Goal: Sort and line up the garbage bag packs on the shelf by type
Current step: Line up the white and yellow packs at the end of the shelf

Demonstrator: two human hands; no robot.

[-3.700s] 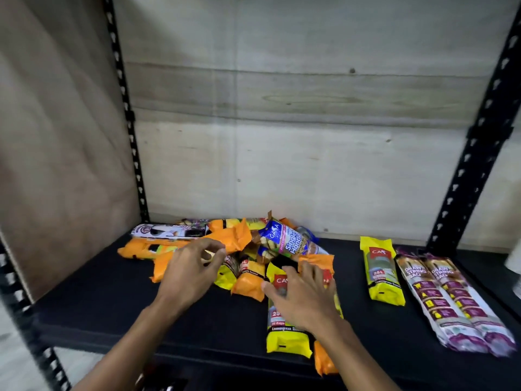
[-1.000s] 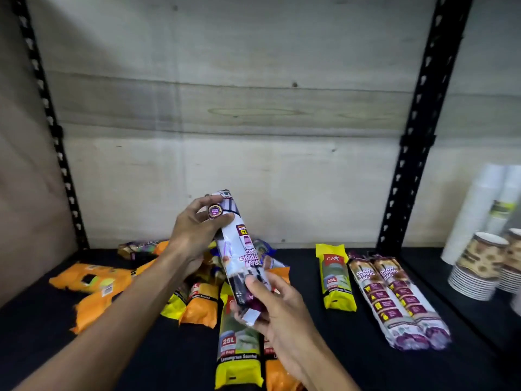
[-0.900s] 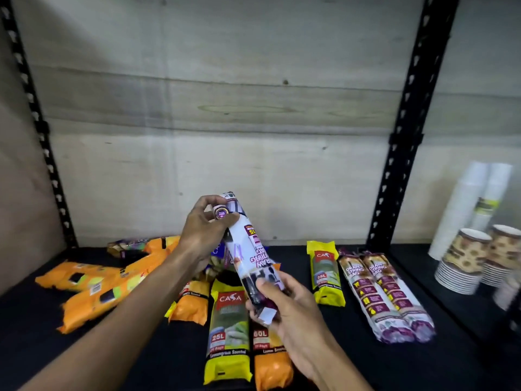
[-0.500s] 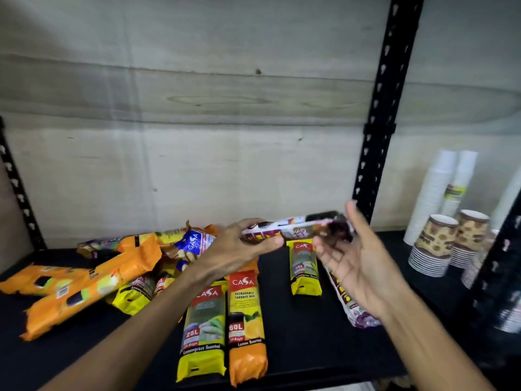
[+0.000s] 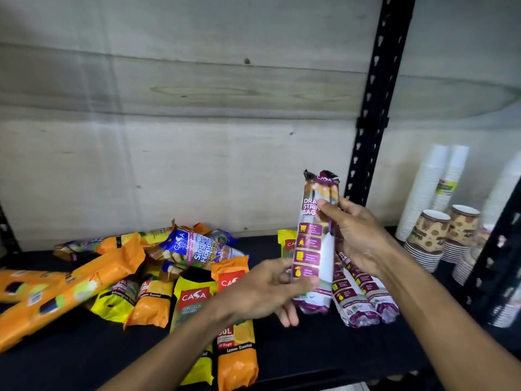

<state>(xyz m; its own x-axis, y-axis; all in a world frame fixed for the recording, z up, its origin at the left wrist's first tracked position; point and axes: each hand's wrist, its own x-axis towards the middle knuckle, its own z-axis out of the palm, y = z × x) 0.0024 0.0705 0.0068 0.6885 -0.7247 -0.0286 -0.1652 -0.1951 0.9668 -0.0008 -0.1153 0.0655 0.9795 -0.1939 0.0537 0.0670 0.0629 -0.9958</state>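
Right hand: the right hand [image 5: 356, 238] is wrapped around the upper half of a long white-and-purple drawstring garbage bag pack [image 5: 317, 244], thumb laid across the printed front, fingers curled behind it.
Left hand: the left hand [image 5: 267, 289] is closed on the lower end of the same pack, thumb pressed on its front near the bottom, fingers hidden behind.
Held pack: it is kept nearly upright above the black shelf board [image 5: 310, 351], its top leaning slightly right, lifted off the surface, in front of the yellow pack at the back [image 5: 285, 244].
Matching packs: two white-and-purple drawstring packs [image 5: 363, 297] are laid side by side on the board, just right of the held one and partly hidden behind it and the right wrist.
Front packs: a yellow CASA pack [image 5: 193, 300] and an orange lemon-scented pack [image 5: 236, 354] are set parallel under the left forearm.
Loose pile: a blue-and-white singlet-handle pack [image 5: 194, 246] is heaped on small yellow and orange packs; long orange packs [image 5: 70, 286] are spread at the left.
Surroundings: a black perforated upright post [image 5: 372, 103] is seen against the pale wooden back panel [image 5: 183, 122]; stacked white paper cups [image 5: 434, 187] and brown patterned cups [image 5: 434, 232] are stored at the right.
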